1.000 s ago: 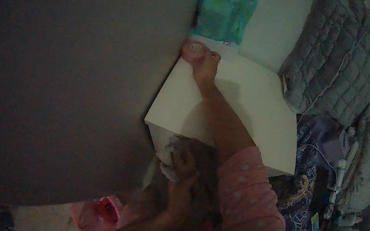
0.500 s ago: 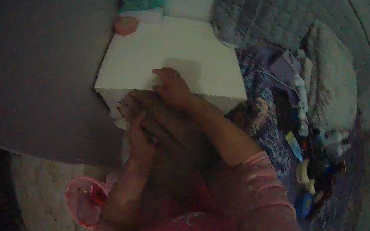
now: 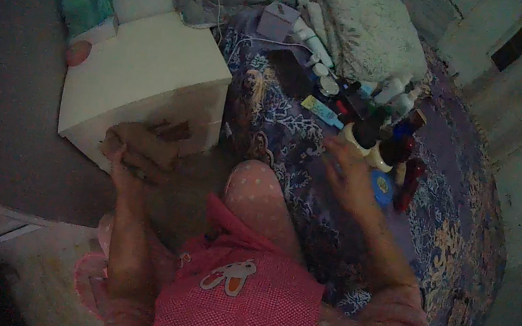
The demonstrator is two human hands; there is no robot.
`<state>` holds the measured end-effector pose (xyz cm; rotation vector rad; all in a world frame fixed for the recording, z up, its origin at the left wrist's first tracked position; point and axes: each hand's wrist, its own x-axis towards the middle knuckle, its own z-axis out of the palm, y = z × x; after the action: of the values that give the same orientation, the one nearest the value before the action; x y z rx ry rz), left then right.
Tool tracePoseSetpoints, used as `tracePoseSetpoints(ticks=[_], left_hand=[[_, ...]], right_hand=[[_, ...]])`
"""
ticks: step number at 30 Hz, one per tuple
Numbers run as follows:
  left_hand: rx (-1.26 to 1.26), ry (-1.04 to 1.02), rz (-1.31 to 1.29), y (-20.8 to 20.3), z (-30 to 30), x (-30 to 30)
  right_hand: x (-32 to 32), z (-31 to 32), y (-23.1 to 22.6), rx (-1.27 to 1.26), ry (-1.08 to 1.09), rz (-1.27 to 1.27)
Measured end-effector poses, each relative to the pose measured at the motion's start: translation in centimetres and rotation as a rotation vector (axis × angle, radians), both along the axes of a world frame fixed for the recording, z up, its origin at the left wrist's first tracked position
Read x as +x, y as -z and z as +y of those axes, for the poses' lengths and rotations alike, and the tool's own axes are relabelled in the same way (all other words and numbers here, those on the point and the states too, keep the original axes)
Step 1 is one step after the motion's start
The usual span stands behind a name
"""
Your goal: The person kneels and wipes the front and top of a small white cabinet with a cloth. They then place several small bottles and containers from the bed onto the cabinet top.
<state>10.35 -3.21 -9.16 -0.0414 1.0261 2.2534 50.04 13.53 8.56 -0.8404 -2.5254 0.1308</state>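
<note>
My left hand (image 3: 118, 166) is closed on a bunched brown cloth (image 3: 151, 145), which hangs in front of the white nightstand (image 3: 148, 56). Over the bed, my right hand (image 3: 351, 177) has its fingers apart and nothing visible in it. Nearest to that hand are two cream jars with dark lids, the closer one a cream jar (image 3: 355, 138), and a round blue container (image 3: 381, 186). A yellow and blue tube (image 3: 322, 111) lies just beyond the fingers. Several small bottles (image 3: 402, 102) and a red bottle (image 3: 409, 186) stand or lie around them.
The bed has a dark purple patterned cover (image 3: 309, 201). Farther back are a pale pillow (image 3: 377, 34), a lilac box (image 3: 278, 21) and a dark flat object (image 3: 289, 72). On the nightstand sit a green pack (image 3: 87, 2) and a round orange object (image 3: 78, 53).
The view has swung right toward the bed. My right hand has left the other hand and the nightstand and moved over the bed beside the jars. The brown cloth now shows clearly in my left hand.
</note>
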Motion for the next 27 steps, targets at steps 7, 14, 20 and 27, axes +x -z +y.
tracePoseSetpoints(ticks=[7,14,20,27], left_hand=[[-0.036,0.125,-0.060,0.6,-0.2,-0.6],[-0.076,0.021,-0.026,0.9,-1.3,-1.5],[0.079,0.075,0.033,-3.0,-1.6,1.6],[-0.022,-0.041,-0.209,-3.6,0.1,1.9]], right_hand=[[11.9,-0.9,1.9,0.088,0.554,-0.278],[12.3,2.4,4.8,-0.168,0.523,-0.083],[9.4,1.2,2.4,-0.282,0.227,-0.147],[-6.3,-0.4,-0.2,-0.357,-0.158,-0.124]])
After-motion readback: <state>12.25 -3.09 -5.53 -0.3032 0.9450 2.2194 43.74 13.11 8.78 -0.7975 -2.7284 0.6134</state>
